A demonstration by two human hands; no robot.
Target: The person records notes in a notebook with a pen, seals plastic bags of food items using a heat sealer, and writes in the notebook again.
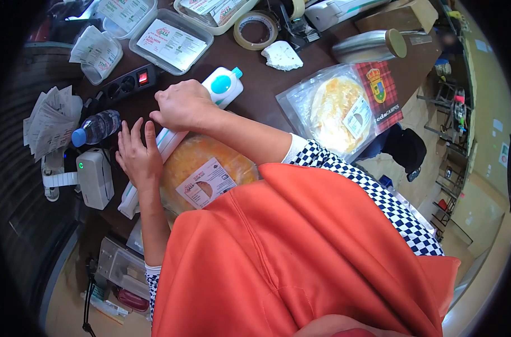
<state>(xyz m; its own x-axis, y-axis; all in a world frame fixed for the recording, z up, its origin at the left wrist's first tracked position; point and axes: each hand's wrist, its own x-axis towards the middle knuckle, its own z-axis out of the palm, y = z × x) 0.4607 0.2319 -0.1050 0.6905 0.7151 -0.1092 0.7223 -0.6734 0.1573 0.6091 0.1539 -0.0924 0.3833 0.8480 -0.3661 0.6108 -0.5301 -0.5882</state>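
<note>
At left-centre, a clenched right hand [183, 105] and spread left hand [138, 161] overlie a long white plastic bar [170, 140], likely steadying it.

Sealer [169, 142] between bottle [102, 127] at left and food packs [238, 164] at right.

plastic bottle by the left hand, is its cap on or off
On: the blue cap sits over the mouth of the plastic bottle.
</note>
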